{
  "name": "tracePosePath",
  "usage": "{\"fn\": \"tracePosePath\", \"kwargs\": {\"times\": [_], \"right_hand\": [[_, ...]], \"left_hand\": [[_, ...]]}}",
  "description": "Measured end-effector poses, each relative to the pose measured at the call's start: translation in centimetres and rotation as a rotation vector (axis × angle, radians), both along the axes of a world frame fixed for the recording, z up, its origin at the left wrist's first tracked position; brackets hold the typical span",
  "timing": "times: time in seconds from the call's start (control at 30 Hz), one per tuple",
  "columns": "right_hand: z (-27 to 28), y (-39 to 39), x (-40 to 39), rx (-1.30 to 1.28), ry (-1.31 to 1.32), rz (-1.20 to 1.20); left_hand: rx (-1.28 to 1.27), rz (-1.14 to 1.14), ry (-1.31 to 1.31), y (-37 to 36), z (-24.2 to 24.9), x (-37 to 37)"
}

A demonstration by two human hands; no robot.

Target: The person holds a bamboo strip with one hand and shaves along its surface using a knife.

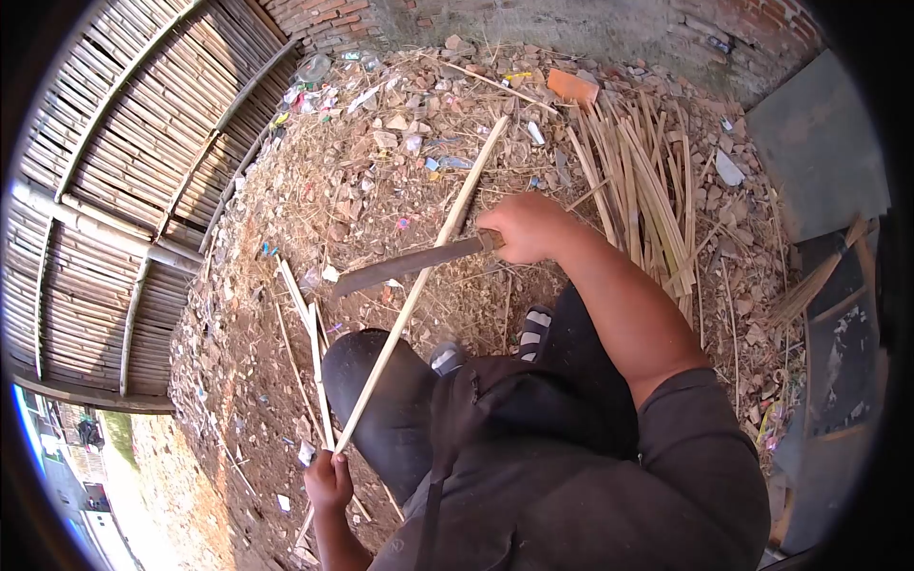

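On the littered ground (pixel 243 381), between the bamboo fence (pixel 124 295) along its left edge and the brick wall (pixel 590 38) along its far edge: one person, low over the work, knees bent. Both hands occupied.

Left hand (pixel 330 482): closed around the near end of a pale bamboo strip (pixel 385 352), outside the left knee (pixel 362 354). Right hand (pixel 526 228): closed on the handle of a long knife (pixel 395 269), to the right of the strip's upper half.

Key relation: the strip's long axis runs from the left hand forward and rightward, past the knee, towards the ground's far edge. Knife's long axis lies across it, tip pointing left and slightly back towards the body. The two cross roughly midway along the strip, nearer the right hand than the left. Actual contact of blade and strip: cannot tell from this angle. Strip's far end extends beyond the right hand; whether it rests on the ground is unclear.

Surroundings: thin split pieces (pixel 316 371) beside the left knee, ends close to the left hand; whether gripped, not determinable. Bundle of strips (pixel 657 181) towards the ground's far right corner, orange brick (pixel 572 87) just beside its far end.
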State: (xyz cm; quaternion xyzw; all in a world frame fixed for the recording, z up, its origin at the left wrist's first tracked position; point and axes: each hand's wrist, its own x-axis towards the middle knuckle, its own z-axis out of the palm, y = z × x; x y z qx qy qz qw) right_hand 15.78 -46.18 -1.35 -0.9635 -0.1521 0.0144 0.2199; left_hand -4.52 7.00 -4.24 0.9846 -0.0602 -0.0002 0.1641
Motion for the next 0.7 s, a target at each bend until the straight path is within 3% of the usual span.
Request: {"fn": "tracePosePath", "kwargs": {"times": [0.03,0.1,0.17,0.27,0.43,0.53,0.57,0.7], "right_hand": [[0.0,0.2,-0.2,-0.035,-0.044,0.079],[-3.2,-1.9,1.5,0.123,0.053,-0.105],[-2.5,-4.1,2.5,0.27,0.199,-0.302],[-2.2,-3.9,2.2,0.242,0.141,-0.349],[1.3,1.3,-0.9,-0.13,0.217,0.044],[-0.9,-0.5,1.1,0.049,0.35,-0.079],[-3.8,-2.1,3.0,0.089,0.238,-0.174],[-1.7,-1.6,2.8,0.221,0.307,-0.32]], "left_hand": [[-0.004,0.007,-0.002,-0.5,0.3,0.2],[0.014,0.022,-0.01,0.0,0.0,0.0],[0.064,0.02,-0.049,0.3,-0.1,-0.4],[0.081,0.027,-0.067,-0.1,0.2,-0.2],[0.098,0.059,-0.038,-2.0,1.0,0.3],[0.071,0.053,-0.064,-1.6,0.2,0.2],[0.073,0.04,-0.078,-1.0,-0.5,0.2],[0.137,0.021,-0.107,-0.7,-0.7,0.3]]}}
